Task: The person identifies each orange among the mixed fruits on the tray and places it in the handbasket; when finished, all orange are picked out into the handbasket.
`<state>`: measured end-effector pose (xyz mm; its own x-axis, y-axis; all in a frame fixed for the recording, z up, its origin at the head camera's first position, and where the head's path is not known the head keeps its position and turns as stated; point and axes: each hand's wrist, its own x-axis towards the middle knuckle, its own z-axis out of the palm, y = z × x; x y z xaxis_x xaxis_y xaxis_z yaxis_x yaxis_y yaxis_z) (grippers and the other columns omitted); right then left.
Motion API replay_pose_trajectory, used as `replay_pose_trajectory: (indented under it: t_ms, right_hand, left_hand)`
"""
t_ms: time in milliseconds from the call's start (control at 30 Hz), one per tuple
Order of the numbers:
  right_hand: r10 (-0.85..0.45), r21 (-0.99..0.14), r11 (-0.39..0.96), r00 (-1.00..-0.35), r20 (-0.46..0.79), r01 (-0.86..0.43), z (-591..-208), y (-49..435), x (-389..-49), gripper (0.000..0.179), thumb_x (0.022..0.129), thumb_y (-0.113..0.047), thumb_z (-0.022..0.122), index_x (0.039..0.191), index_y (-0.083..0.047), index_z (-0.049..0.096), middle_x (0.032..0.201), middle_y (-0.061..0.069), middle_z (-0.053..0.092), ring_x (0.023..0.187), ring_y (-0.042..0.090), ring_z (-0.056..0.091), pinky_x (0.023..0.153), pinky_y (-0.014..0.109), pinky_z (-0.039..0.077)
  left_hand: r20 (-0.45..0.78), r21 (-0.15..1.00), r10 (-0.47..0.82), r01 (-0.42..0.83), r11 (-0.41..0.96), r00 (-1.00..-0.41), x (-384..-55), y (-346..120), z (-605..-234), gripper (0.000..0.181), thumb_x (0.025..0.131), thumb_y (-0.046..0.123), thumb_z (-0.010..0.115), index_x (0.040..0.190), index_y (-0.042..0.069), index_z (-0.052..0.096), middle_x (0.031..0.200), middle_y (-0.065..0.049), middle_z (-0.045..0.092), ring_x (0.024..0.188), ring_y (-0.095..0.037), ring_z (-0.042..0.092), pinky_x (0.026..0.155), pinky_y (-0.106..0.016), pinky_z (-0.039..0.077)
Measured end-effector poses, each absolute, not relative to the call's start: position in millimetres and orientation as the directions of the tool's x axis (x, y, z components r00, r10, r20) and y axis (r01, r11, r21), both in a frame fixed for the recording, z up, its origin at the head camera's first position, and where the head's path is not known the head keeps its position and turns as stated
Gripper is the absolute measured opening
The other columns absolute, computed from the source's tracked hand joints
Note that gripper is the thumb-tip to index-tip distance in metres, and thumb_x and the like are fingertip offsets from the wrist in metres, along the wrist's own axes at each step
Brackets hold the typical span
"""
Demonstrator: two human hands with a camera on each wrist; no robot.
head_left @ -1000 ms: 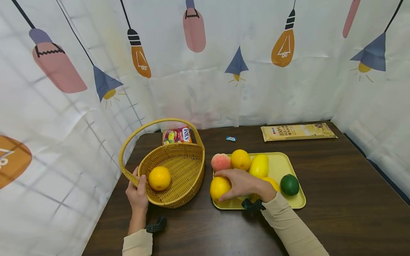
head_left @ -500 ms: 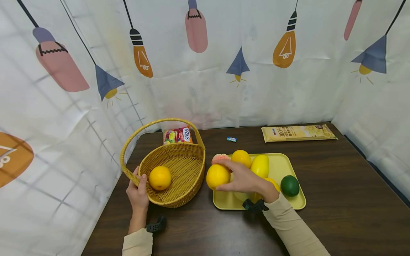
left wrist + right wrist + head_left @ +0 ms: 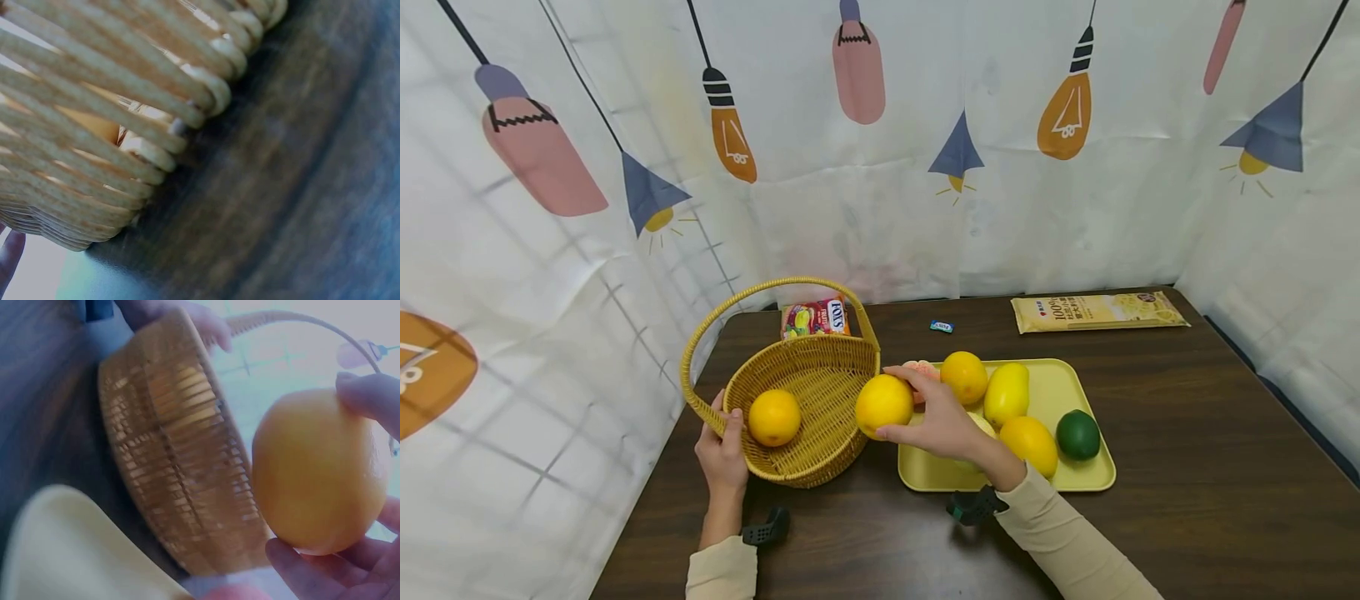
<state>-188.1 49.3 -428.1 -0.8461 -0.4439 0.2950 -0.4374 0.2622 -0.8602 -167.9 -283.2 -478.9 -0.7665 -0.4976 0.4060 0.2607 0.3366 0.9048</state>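
My right hand [image 3: 943,421] holds a round yellow-orange orange [image 3: 883,406] by its sides, thumb and fingers around it. The orange is up off the tray, overlapping the right rim of the yellow wicker basket [image 3: 850,454] in the head view. In the right wrist view, the held orange [image 3: 319,472] appears close beside the basket's woven wall [image 3: 181,450]. My left hand [image 3: 722,454] grips the basket's left rim near the foot of its arched handle. Inside the basket lies another orange [image 3: 774,418]. The left wrist view shows mostly basket weave [image 3: 94,137].
Right of the basket, a yellow tray [image 3: 1060,379] bears a partly hidden peach [image 3: 922,368], an orange [image 3: 964,377], yellow fruits [image 3: 1007,393] and a dark green fruit [image 3: 1078,434]. Behind are a candy bag [image 3: 815,318], a small blue wrapped candy [image 3: 942,326] and a long noodle packet [image 3: 1097,312].
My right hand has lifted the orange from the tray's left end and carried it left to the basket's right rim. My left hand and the basket have stayed in place.
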Motion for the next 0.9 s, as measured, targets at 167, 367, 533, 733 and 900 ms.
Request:
replay_pose_trajectory:
  t_ms: [167, 367, 533, 733, 900]
  right_hand:
    - [-0.453, -0.880, 0.238, -0.848, 0.274, -0.411, -427.9, 33.4, -184.1, 0.079, 0.077, -0.037, 0.083, 0.145, -0.019, 0.045, 0.132, -0.007, 0.053, 0.100, 0.012, 0.060, 0.086, 0.039, 0.052]
    - [-0.475, -0.849, 0.235, -0.818, 0.325, -0.473, -425.4, 14.7, -186.1, 0.078, 0.077, -0.039, 0.082, 0.144, -0.023, 0.045, 0.127, -0.007, 0.057, 0.097, 0.009, 0.059, 0.084, 0.035, 0.052]
    - [-0.490, -0.823, 0.245, -0.798, 0.351, -0.513, -424.8, 2.5, -189.8, 0.078, 0.077, -0.039, 0.082, 0.144, -0.026, 0.045, 0.129, -0.008, 0.057, 0.098, 0.009, 0.058, 0.083, 0.030, 0.052]
    - [-0.555, -0.795, 0.239, -0.750, 0.360, -0.558, -423.6, -12.6, -194.5, 0.079, 0.078, -0.039, 0.081, 0.146, -0.021, 0.044, 0.138, -0.005, 0.052, 0.106, 0.010, 0.056, 0.085, 0.026, 0.050]
    - [-0.608, -0.775, 0.259, -0.721, 0.333, -0.576, -423.6, -25.9, -202.0, 0.077, 0.079, -0.043, 0.079, 0.145, -0.020, 0.044, 0.137, -0.004, 0.053, 0.107, 0.009, 0.055, 0.087, 0.026, 0.050]
  left_hand:
    - [0.410, 0.906, -0.486, 0.282, 0.316, -0.772, -165.8, -281.4, -473.1, 0.043, 0.096, 0.015, 0.058, 0.137, 0.000, 0.056, 0.063, 0.003, 0.048, 0.062, -0.008, 0.047, 0.061, -0.014, 0.042]
    - [0.394, 0.909, -0.508, 0.242, 0.340, -0.766, -169.9, -284.8, -482.0, 0.043, 0.097, 0.016, 0.057, 0.138, 0.006, 0.056, 0.067, 0.000, 0.051, 0.066, -0.009, 0.051, 0.062, -0.012, 0.043]
    - [0.397, 0.905, -0.517, 0.229, 0.359, -0.758, -170.3, -284.8, -485.6, 0.042, 0.097, 0.018, 0.056, 0.138, 0.008, 0.057, 0.065, 0.001, 0.048, 0.066, -0.013, 0.050, 0.062, -0.013, 0.042]
    - [0.405, 0.903, -0.526, 0.239, 0.356, -0.747, -172.3, -283.8, -486.7, 0.041, 0.097, 0.017, 0.057, 0.138, 0.009, 0.057, 0.101, -0.018, 0.067, 0.087, -0.003, 0.058, 0.073, -0.009, 0.044]
    - [0.407, 0.905, -0.523, 0.250, 0.345, -0.749, -173.0, -284.2, -487.8, 0.042, 0.098, 0.018, 0.057, 0.138, 0.008, 0.057, 0.128, -0.021, 0.061, 0.099, 0.002, 0.057, 0.078, -0.007, 0.043]
